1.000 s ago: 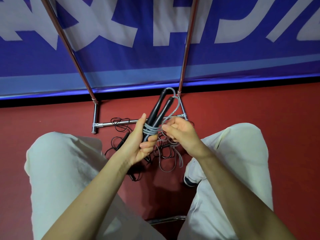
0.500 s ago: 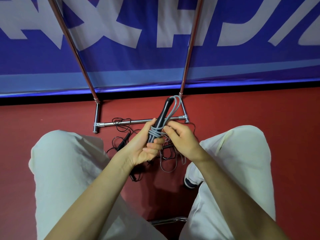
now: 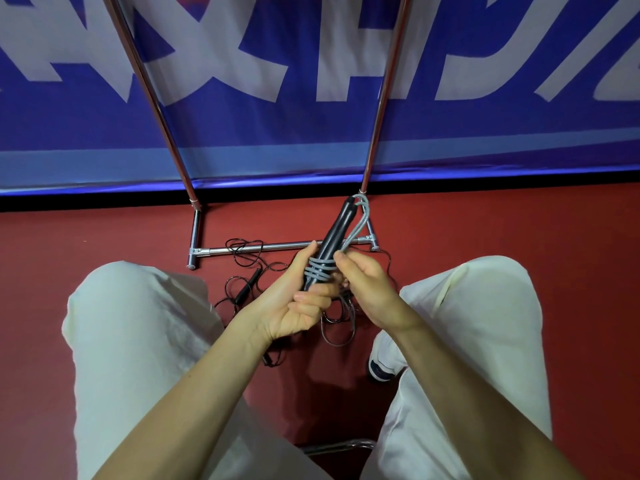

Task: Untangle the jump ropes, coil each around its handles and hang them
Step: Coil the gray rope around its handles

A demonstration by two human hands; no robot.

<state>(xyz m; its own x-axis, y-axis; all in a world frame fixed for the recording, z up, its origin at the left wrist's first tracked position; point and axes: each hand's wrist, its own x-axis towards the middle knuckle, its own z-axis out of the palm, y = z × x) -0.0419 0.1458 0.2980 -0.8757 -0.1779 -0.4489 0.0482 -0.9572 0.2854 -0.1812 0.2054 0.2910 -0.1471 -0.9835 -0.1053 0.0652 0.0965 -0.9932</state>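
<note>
My left hand (image 3: pixel 294 299) grips the two black handles (image 3: pixel 334 237) of a jump rope, held together and pointing up and away. Grey rope (image 3: pixel 320 271) is wound several turns around the handles, and a grey loop (image 3: pixel 360 220) stands beside their tips. My right hand (image 3: pixel 367 285) pinches the grey rope right next to the coil. More grey rope hangs below the hands. A thin black jump rope (image 3: pixel 242 252) lies tangled on the red floor, one black handle (image 3: pixel 246 287) visible left of my left hand.
A metal rack stands ahead: its base bar (image 3: pixel 256 248) lies on the floor and two uprights (image 3: pixel 377 116) rise against a blue banner. My knees in pale trousers (image 3: pixel 138 341) flank the hands. A shoe (image 3: pixel 381 365) rests below my right wrist.
The two handles have come together into one bundle. My right hand has moved in close against the coil, and another turn of grey rope sits on the handles.
</note>
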